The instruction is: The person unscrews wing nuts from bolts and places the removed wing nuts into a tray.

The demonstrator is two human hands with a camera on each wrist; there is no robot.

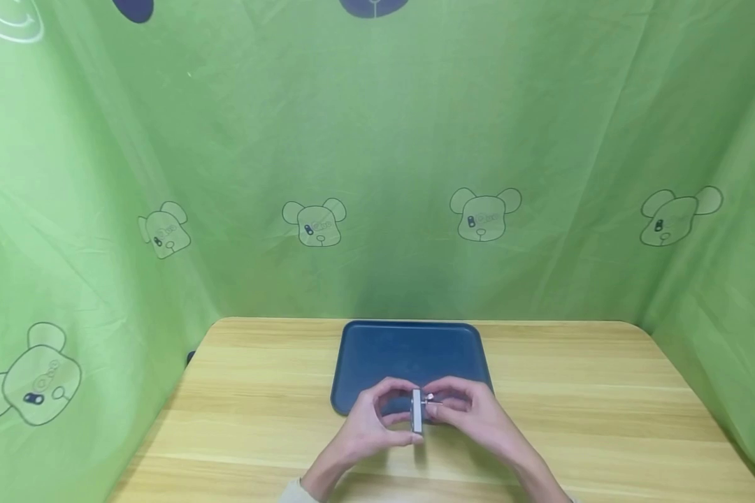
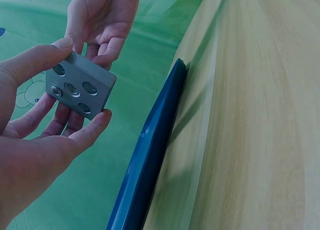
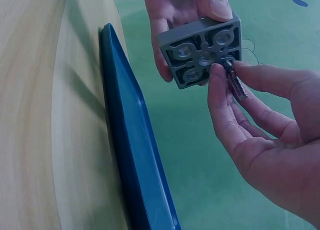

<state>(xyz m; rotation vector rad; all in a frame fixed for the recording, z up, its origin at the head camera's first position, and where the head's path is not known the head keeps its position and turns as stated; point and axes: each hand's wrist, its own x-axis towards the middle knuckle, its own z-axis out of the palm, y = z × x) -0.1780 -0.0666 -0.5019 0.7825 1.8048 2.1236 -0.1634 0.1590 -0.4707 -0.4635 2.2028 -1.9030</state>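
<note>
My left hand (image 1: 368,423) holds a square grey metal block (image 2: 95,70) by its edges, thumb on one side and fingers on the opposite side. The block has a threaded middle hole and smaller holes at its corners. A threaded bolt (image 3: 240,89) sticks out of one corner on its ribbed face, and a round head (image 2: 56,91) sits in a corner hole on the smooth face. Thumb and finger of my right hand (image 1: 475,412) pinch the bolt close to the block. Whether a nut is between those fingertips cannot be made out.
Behind the hands a dark blue tray (image 1: 409,349) lies on the light wooden table (image 1: 258,398). The block is held up over the tray's near edge. A green curtain (image 1: 390,140) with bear prints surrounds the table at the back and sides.
</note>
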